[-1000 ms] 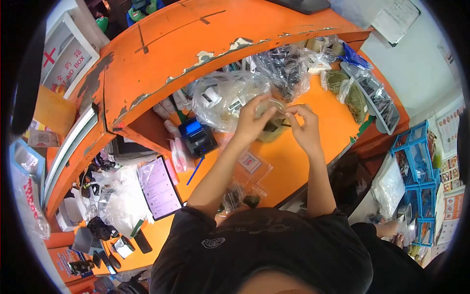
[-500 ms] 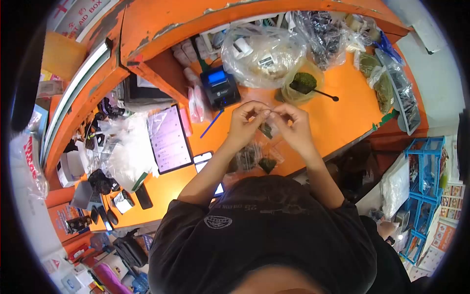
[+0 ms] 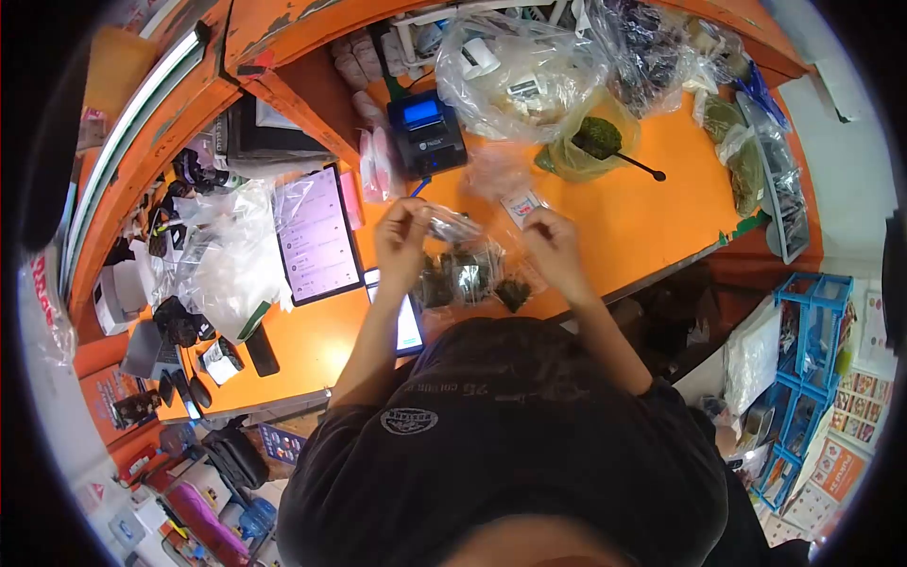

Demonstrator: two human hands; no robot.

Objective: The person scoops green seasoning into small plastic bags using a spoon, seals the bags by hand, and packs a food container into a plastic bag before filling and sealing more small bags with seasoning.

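My left hand (image 3: 402, 244) is closed on a small clear plastic bag (image 3: 453, 225), which sticks out to the right from its fingertips. My right hand (image 3: 554, 248) has its fingers pinched at the lower right edge of a small clear bag with a white printed label (image 3: 521, 204). Below and between the hands lie several small clear bags with dark green contents (image 3: 470, 272). One more small dark-filled bag (image 3: 513, 293) lies nearer my shirt. Behind the hands, thin pinkish clear bags (image 3: 496, 170) are heaped on the orange table (image 3: 652, 213).
An open bag of green flakes (image 3: 597, 139) with a black spoon (image 3: 642, 167) stands at the back. Left of it are a large clear bag (image 3: 515, 80) and a label printer (image 3: 428, 134). A tablet (image 3: 321, 236) and a phone (image 3: 406, 326) lie left of my hands.
My hands have moved apart from being together at the middle. The left went left and carries the small bag; the right dropped slightly and now pinches at the labelled bag.
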